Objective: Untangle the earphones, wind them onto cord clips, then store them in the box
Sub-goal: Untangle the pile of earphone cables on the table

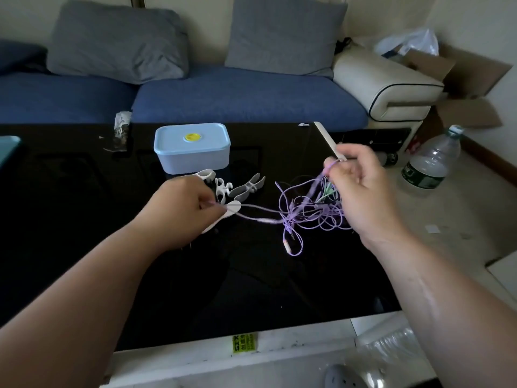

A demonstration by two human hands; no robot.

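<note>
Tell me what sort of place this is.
Most likely a home living room: a blue fabric sofa with grey square cushions stands behind a glossy black low table, and an open brown cardboard box stands by its end. The left hand and right hand pinch a purple earphone cord.

Black table (84, 219) carries box (192, 148) (lidded), cord clips (247, 186), purple earphone tangle (292, 219).

The left hand (181, 204) hides part of the flat white plastic cord clip (234, 206); the thin purple earphone cord (314, 189) blurs centre right.
</note>
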